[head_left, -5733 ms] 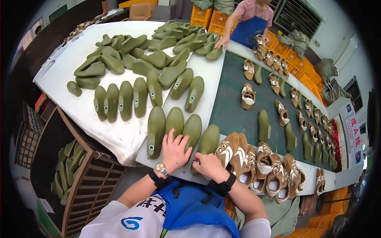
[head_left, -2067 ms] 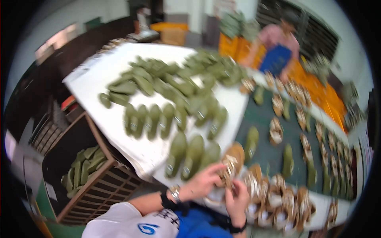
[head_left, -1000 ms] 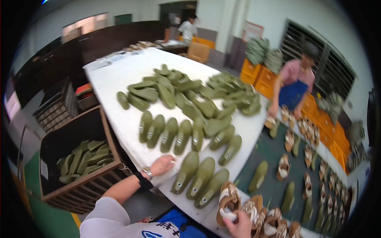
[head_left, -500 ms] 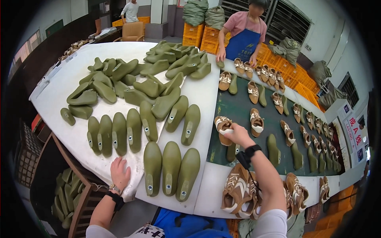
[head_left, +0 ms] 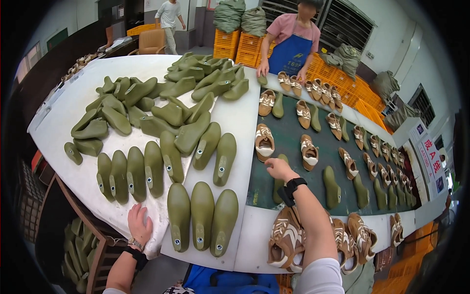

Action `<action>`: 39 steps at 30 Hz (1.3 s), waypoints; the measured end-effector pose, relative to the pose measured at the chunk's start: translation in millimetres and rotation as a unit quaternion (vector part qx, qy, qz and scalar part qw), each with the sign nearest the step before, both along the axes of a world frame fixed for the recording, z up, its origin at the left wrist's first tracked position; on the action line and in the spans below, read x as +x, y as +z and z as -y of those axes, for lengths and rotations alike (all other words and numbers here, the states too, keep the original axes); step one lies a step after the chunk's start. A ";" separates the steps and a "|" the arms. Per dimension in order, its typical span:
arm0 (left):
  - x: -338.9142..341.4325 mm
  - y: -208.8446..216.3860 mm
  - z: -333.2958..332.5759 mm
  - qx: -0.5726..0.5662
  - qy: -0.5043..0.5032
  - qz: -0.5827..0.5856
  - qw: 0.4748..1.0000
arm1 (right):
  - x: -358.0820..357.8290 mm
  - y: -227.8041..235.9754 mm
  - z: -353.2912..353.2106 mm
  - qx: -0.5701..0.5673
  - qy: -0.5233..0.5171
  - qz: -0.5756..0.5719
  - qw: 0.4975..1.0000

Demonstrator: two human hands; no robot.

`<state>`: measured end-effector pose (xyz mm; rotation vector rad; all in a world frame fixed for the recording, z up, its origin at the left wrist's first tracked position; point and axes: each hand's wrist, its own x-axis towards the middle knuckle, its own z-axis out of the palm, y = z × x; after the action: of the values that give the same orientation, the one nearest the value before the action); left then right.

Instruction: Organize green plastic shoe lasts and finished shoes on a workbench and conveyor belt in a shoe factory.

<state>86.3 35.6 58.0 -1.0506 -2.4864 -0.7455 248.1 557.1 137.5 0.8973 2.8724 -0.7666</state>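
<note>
My left hand lies on the white table's near edge, fingers outstretched, holding nothing. Just beyond it, several green shoe lasts stand in a row. My right hand hovers over a green last on the dark green belt and partly hides it. Its fingers are loosely bent and apart from the nearby brown sneaker, which has white stripes and its heel toward me. I see nothing in that hand. To its right, another brown sneaker rests on the belt. Three larger lasts stand between my arms.
A heap of lasts covers the table's far left. Sneaker-and-last pairs run along the belt to the right. Larger sneakers stand by my right forearm. Across the belt, a person in a blue apron handles shoes. Orange crates stand behind.
The brown sneaker moved slightly away from me and now stands straight on the belt. My right hand let go of it and drew back toward the last. The view shifted slightly.
</note>
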 end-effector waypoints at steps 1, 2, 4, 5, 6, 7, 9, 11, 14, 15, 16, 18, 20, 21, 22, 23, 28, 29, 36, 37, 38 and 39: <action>1.4 -1.5 2.8 0.003 0.006 -0.004 1.000 | 9.0 6.3 6.5 0.052 0.024 0.054 0.997; 2.4 -3.1 5.7 0.007 0.013 -0.009 1.000 | 17.5 14.9 14.9 0.097 0.014 0.092 0.991; 3.5 -5.4 15.7 0.007 0.024 -0.016 1.000 | 28.5 22.9 27.1 0.121 -0.001 0.135 0.984; 5.1 -7.5 19.3 0.009 0.037 -0.022 0.999 | 31.2 25.2 30.8 0.146 -0.014 0.177 0.973; 4.9 -9.7 18.3 0.012 0.050 -0.023 0.998 | 39.4 22.3 31.5 0.133 -0.015 0.203 0.970; 4.1 -8.8 15.6 0.021 0.039 -0.014 0.999 | 48.4 15.0 30.5 0.120 -0.008 0.230 0.966; 1.2 -7.9 3.0 0.033 0.025 -0.008 0.999 | 78.7 -4.6 16.4 0.124 0.038 0.182 0.975; 1.4 -8.0 6.9 0.033 0.027 -0.013 0.999 | 78.8 13.0 34.0 0.117 0.029 0.186 0.975; 3.3 -10.3 13.7 0.035 0.046 -0.021 0.998 | 80.7 39.3 64.6 0.117 0.091 0.077 0.986; 3.7 -9.9 16.2 0.035 0.042 -0.021 0.998 | 80.3 52.4 83.2 0.080 0.125 0.041 0.988; 4.7 -9.2 17.6 0.032 0.054 -0.018 0.998 | 82.3 67.3 105.3 0.041 0.157 0.005 0.987; 5.4 -8.9 16.5 0.037 0.048 -0.015 0.998 | 94.6 91.7 155.6 -0.010 0.211 -0.055 0.976; 4.9 -8.7 14.2 0.035 0.051 -0.012 0.998 | 112.7 113.9 204.0 -0.054 0.257 -0.058 0.963; 4.2 -7.2 10.8 0.037 0.046 -0.013 0.998 | 123.3 110.9 218.8 -0.038 0.311 -0.072 0.947; 4.9 -6.4 9.1 0.032 0.051 -0.027 0.998 | 128.8 112.8 233.3 -0.071 0.329 -0.054 0.940; 7.4 -9.7 7.6 0.025 0.054 -0.025 0.998 | 133.3 112.2 246.4 -0.104 0.346 -0.036 0.932; 54.6 17.2 -34.2 0.228 -0.019 0.415 0.881 | 117.5 61.4 278.9 -0.093 0.279 -0.172 0.940; 64.2 20.6 -41.9 0.193 -0.049 0.395 0.897 | 107.0 47.9 283.0 -0.069 0.225 -0.239 0.942; 106.6 29.1 -77.3 0.162 -0.101 0.341 0.921 | 41.5 -19.5 290.9 0.003 0.112 -0.220 0.969; 112.0 33.1 -77.3 0.162 -0.114 0.347 0.917 | 43.8 -18.8 294.5 0.001 0.116 -0.222 0.968; 115.9 35.1 -76.9 0.172 -0.122 0.364 0.907 | 47.1 -18.4 296.9 0.013 0.096 -0.221 0.971; 118.9 36.0 -76.4 0.182 -0.131 0.381 0.897 | 51.3 -18.1 298.6 0.026 0.075 -0.219 0.973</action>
<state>205.1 112.0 94.0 -1.0970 -2.6197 -1.9384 299.4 258.5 119.3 0.5618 3.3011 -0.9852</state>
